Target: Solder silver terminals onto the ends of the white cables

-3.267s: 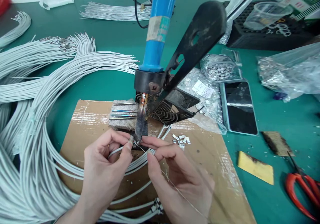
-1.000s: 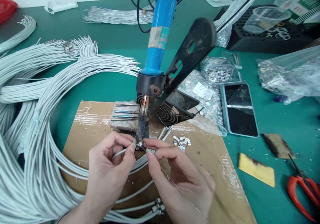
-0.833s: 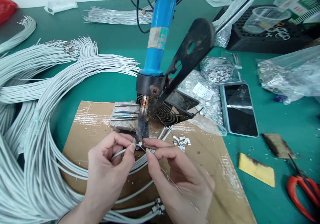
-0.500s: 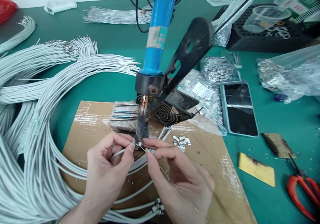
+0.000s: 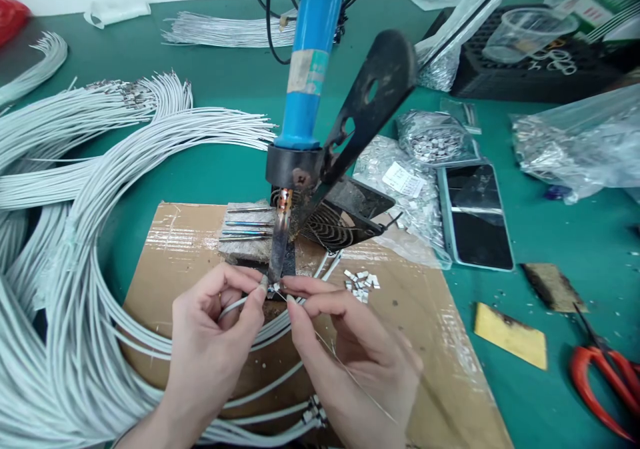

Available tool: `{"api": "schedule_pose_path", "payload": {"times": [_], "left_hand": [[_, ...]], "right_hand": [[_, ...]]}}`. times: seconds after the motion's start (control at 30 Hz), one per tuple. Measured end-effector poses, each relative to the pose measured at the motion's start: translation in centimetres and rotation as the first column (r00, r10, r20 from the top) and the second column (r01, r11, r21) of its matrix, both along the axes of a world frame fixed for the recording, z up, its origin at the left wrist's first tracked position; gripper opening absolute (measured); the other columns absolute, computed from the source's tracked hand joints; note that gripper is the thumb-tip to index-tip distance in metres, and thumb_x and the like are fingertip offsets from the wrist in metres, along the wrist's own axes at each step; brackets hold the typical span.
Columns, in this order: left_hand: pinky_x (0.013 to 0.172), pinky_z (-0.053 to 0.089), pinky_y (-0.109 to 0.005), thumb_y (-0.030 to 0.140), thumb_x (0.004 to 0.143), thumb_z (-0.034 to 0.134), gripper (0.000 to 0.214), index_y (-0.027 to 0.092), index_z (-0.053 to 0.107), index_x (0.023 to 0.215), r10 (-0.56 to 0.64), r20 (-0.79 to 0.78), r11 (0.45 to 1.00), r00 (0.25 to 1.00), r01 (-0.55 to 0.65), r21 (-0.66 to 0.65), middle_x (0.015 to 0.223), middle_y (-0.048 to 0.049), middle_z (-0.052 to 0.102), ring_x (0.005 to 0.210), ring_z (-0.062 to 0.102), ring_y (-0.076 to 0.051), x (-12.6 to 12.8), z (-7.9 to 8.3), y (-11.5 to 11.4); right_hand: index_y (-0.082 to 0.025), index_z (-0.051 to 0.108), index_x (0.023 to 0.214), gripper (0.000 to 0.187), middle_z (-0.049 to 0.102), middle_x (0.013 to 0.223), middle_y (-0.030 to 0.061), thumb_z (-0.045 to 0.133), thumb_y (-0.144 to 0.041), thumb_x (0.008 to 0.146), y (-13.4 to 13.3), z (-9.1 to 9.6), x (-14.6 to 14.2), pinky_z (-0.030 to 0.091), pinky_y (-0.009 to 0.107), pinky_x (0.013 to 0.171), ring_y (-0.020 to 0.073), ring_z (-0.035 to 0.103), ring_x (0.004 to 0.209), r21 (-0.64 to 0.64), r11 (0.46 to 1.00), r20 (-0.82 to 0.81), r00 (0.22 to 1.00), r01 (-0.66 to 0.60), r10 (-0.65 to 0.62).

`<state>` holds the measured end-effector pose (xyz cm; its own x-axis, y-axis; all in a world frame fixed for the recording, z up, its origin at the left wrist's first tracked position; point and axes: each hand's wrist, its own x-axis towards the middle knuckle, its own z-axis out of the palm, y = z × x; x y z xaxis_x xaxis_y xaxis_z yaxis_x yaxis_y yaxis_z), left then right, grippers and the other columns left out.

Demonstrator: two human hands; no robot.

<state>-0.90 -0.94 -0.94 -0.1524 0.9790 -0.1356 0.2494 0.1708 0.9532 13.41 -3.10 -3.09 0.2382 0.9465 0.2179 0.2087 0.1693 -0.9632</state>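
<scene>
My left hand (image 5: 213,342) is closed, pinching a white cable (image 5: 233,307) near its end. A thin solder wire (image 5: 356,377) runs through the pinched fingers of my right hand (image 5: 357,349) and trails below the palm. Both sets of fingertips meet just under the tip of a blue-handled soldering iron (image 5: 311,42), which hangs point-down in a black bracket (image 5: 367,102). Between the fingertips lies a small shiny metal piece (image 5: 274,288) at the cable's end; whether the iron touches it I cannot tell. More finished-looking cable ends with metal tabs (image 5: 314,412) lie below my hands.
Large bundles of white cable (image 5: 75,289) fill the left side. Cardboard (image 5: 430,369) lies beneath my hands, with loose metal tabs (image 5: 361,285) on it. A small fan (image 5: 333,225) stands behind. To the right are a phone (image 5: 479,215), a yellow sponge (image 5: 510,334) and red-handled scissors (image 5: 597,382).
The whole view has shifted slightly, so everything sits a little further left. My hands keep the same grips at the iron's tip, with no other clear difference.
</scene>
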Motion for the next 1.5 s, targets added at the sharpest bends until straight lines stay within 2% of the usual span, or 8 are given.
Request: {"api": "schedule_pose_path", "payload": {"times": [0.17,0.43,0.63,0.8,1.13,1.3,1.4,1.5], "left_hand": [[0.061,0.055,-0.013,0.016,0.084,0.074,0.013,0.02,0.071,0.072,-0.003,0.002,1.0,1.0,0.003,0.007,0.087,-0.0006,0.077,0.068,0.072,-0.009,0.1,0.1,0.0],[0.056,0.051,-0.014,0.018,0.08,0.077,0.013,0.018,0.07,0.069,0.108,0.084,0.994,0.991,-0.104,-0.044,0.085,-0.0016,0.075,0.064,0.067,-0.01,1.1,0.8,-0.1],[0.057,0.053,-0.016,0.015,0.078,0.078,0.011,0.018,0.071,0.07,0.042,0.063,0.999,0.997,-0.04,-0.029,0.086,-0.0025,0.076,0.067,0.069,-0.011,0.9,0.7,0.1],[0.06,0.052,-0.014,0.018,0.081,0.076,0.013,0.019,0.071,0.069,0.132,0.138,0.991,0.982,-0.126,-0.047,0.086,-0.0011,0.075,0.068,0.068,-0.01,1.4,1.0,-0.1],[0.065,0.055,-0.015,0.018,0.08,0.077,0.014,0.019,0.071,0.068,0.137,0.133,0.989,0.982,-0.129,-0.072,0.085,-0.0019,0.075,0.073,0.071,-0.012,1.4,1.0,-0.2],[0.062,0.054,-0.015,0.018,0.08,0.077,0.013,0.019,0.07,0.069,0.123,0.13,0.99,0.984,-0.114,-0.078,0.085,-0.0012,0.073,0.07,0.069,-0.011,1.2,0.8,-0.2],[0.062,0.054,-0.016,0.017,0.083,0.076,0.013,0.019,0.07,0.071,0.04,0.097,0.998,0.994,-0.035,-0.055,0.086,-0.0015,0.074,0.07,0.07,-0.011,0.6,0.5,-0.2],[0.067,0.057,-0.017,0.018,0.087,0.074,0.014,0.019,0.07,0.074,-0.044,0.103,0.997,0.994,0.05,-0.062,0.089,-0.0028,0.075,0.074,0.072,-0.013,0.3,0.1,-0.6]], "right_hand": [[-0.026,0.067,0.082,0.018,0.082,0.1,-0.0041,0.072,-0.01,0.09,0.1,-0.1,0.0,0.059,0.02,0.083,0.0117,0.079,0.092,0.0,1.0,-0.011,1.0,0.001,-0.001],[-0.025,0.068,0.084,0.02,0.082,0.1,-0.0022,0.072,-0.007,0.09,0.2,0.0,0.0,0.059,0.022,0.083,0.0124,0.079,0.09,0.016,1.0,-0.026,1.0,-0.008,0.008],[-0.025,0.07,0.083,0.02,0.083,0.099,-0.0009,0.073,-0.007,0.09,0.0,0.1,0.0,0.06,0.022,0.081,0.0133,0.079,0.088,0.035,0.999,-0.012,1.0,0.012,-0.012],[-0.025,0.071,0.083,0.018,0.083,0.095,-0.001,0.074,-0.009,0.09,0.0,0.2,-0.1,0.063,0.025,0.079,0.014,0.079,0.08,0.052,0.998,0.051,0.998,0.028,-0.031],[-0.024,0.071,0.083,0.019,0.083,0.097,-0.0007,0.073,-0.007,0.09,0.0,-0.1,-0.1,0.062,0.024,0.08,0.0134,0.079,0.085,0.056,0.998,0.015,1.0,-0.004,0.003],[-0.024,0.071,0.084,0.018,0.083,0.097,0.001,0.073,-0.007,0.09,-0.1,-0.2,-0.1,0.062,0.025,0.079,0.015,0.08,0.084,0.049,0.999,0.006,1.0,-0.006,0.005],[-0.024,0.069,0.082,0.017,0.082,0.098,0.0016,0.071,-0.01,0.092,-0.3,-0.4,-0.2,0.061,0.025,0.081,0.0159,0.08,0.089,0.039,0.999,-0.012,1.0,0.0,0.0],[-0.024,0.068,0.091,0.009,0.081,0.096,0.001,0.068,-0.017,0.097,-0.6,-0.7,0.0,0.06,0.025,0.081,0.0158,0.078,0.09,-0.035,0.996,0.007,0.997,0.083,-0.083]]}}
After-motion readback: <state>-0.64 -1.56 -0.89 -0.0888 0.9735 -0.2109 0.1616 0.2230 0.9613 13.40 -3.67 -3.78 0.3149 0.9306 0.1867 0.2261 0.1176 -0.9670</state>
